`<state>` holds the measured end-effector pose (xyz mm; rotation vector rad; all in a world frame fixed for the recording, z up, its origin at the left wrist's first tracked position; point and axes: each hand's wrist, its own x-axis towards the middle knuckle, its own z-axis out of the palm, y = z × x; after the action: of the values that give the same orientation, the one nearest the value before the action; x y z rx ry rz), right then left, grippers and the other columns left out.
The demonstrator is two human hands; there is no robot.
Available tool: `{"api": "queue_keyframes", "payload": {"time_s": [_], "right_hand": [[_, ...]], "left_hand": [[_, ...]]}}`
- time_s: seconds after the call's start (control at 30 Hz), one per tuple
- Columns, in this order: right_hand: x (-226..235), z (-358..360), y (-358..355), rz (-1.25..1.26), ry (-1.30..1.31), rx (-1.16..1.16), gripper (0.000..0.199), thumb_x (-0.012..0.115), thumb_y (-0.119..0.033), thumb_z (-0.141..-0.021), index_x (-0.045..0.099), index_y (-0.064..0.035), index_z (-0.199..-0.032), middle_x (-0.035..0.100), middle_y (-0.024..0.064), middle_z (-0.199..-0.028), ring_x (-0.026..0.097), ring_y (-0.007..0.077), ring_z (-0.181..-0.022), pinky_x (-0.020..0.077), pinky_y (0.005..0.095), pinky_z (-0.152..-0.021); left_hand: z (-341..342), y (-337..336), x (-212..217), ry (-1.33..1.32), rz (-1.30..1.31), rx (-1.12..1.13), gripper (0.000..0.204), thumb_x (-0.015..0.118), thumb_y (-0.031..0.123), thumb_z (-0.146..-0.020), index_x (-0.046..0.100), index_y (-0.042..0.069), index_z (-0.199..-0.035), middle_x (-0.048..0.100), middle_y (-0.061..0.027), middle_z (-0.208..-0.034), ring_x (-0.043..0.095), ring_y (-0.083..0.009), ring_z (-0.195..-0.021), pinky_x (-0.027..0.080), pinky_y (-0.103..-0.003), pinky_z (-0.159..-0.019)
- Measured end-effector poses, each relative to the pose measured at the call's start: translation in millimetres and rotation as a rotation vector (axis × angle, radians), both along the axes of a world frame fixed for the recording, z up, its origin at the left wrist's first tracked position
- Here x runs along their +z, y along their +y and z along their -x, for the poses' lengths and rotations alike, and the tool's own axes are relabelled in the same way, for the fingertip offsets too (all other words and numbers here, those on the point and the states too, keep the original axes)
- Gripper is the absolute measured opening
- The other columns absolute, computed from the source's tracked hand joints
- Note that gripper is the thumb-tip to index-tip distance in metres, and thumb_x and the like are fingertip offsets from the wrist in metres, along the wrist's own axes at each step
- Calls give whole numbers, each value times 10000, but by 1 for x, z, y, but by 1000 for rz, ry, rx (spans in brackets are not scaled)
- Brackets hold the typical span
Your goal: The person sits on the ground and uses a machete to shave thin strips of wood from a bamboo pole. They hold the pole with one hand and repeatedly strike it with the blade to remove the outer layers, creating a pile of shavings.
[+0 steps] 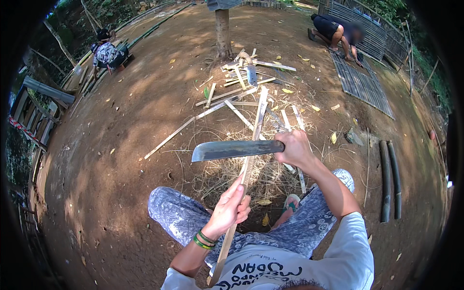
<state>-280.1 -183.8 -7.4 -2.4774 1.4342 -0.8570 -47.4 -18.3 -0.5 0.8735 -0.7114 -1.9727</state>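
The right hand [295, 150] is gripping a broad, dull steel machete [234, 150], its blade lying across a long, pale bamboo strip [249, 159]. The left hand [231, 209] is clasping that strip lower down. Dry fibrous shavings [227, 179] are lying beneath both hands.

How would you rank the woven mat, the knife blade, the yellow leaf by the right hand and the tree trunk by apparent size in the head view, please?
1. Woven mat
2. Knife blade and tree trunk: alike; the blade is far nearer, so unranked
3. Yellow leaf

Bright dappled sunlight, leafy shadows across the dirt ground [121, 159], sharp centre, fisheye bending (black vignetted corners)
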Motion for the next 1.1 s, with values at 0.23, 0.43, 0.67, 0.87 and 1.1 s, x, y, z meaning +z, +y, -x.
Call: {"api": "queue_keyframes", "payload": {"time_s": [0.23,0.43,0.67,0.87,1.1], "right_hand": [[21,74,-45,-41,-204,-421,280,664,-213,-855,640,19,-700,556,144,-548,513,245,-500,413,419,-553],[16,10,29,-82,-30,-59,197,704,-196,-760,647,-30,-670,573,170,-544,569,354,-483,454,441,-529],[8,3,25,-20,42,-22,135,693,-192,-740,685,-65,-696,588,154,-520,587,336,-465,489,438,-517],[8,25,-6,-62,-80,-120,161,659,-199,-770,674,-95,-648,609,100,-510,601,284,-436,510,419,-499],[2,21,-4,-3,69,-23,117,679,-181,-705,697,-66,-693,584,106,-505,582,304,-454,517,423,-561]], "left_hand": [[-18,41,-10,140,39,-108,510,332,335,-1121,220,248,-1611,284,41,-668,269,-57,-503,269,-203,-449],[-5,2,-17,132,-66,-86,485,331,355,-1118,252,295,-1593,297,37,-660,267,-56,-478,253,-195,-419],[-1,7,-10,44,-11,-72,506,340,353,-1117,219,302,-1605,304,33,-660,280,-60,-481,270,-198,-421],[-7,23,-19,44,-54,-77,537,359,363,-1113,193,275,-1617,298,34,-659,291,-65,-488,283,-213,-430],[-9,20,-21,11,-23,-59,543,357,366,-1113,185,267,-1618,310,32,-662,297,-64,-487,282,-213,-424]]}}
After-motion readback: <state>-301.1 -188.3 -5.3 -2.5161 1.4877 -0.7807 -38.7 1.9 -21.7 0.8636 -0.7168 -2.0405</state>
